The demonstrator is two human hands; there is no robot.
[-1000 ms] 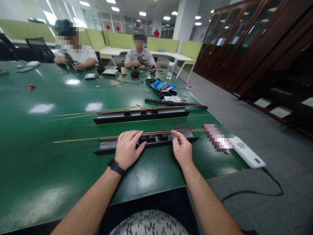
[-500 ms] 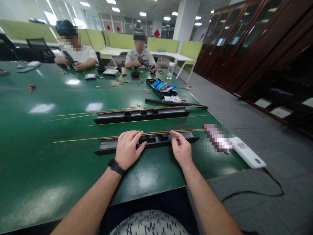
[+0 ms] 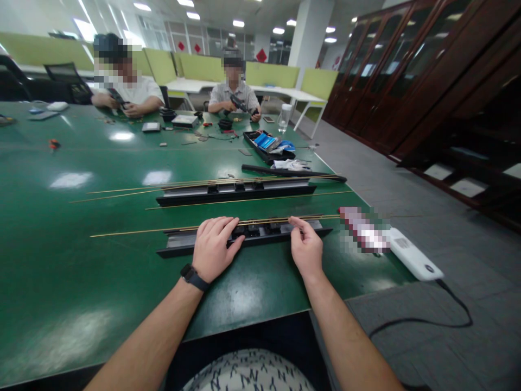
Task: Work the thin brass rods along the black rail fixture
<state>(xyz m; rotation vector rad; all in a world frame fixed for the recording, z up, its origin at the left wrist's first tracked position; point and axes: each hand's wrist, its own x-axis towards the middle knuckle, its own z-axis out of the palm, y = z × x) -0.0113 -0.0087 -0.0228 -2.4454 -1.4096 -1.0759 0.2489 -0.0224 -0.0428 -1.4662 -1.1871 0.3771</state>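
Note:
A long black rail (image 3: 179, 243) with dark clips in its middle lies across the green table (image 3: 81, 255) close to me. A thin brass rod (image 3: 142, 230) runs along its far edge. My left hand (image 3: 212, 247) lies flat on the rail left of the clips, fingers spread. My right hand (image 3: 306, 248) rests on the rail's right part, thumb and forefinger pinched at the rod there. A second black rail (image 3: 236, 191) with several brass rods lies farther back.
A white device (image 3: 413, 257) with a black cable sits at the table's right edge. A black tray (image 3: 266, 146) with blue items stands behind. Two people work at the far side. Dark wooden cabinets (image 3: 407, 76) line the right.
My right hand has shifted slightly right and its fingers have closed into a pinch at the rod. My left hand has stayed in place.

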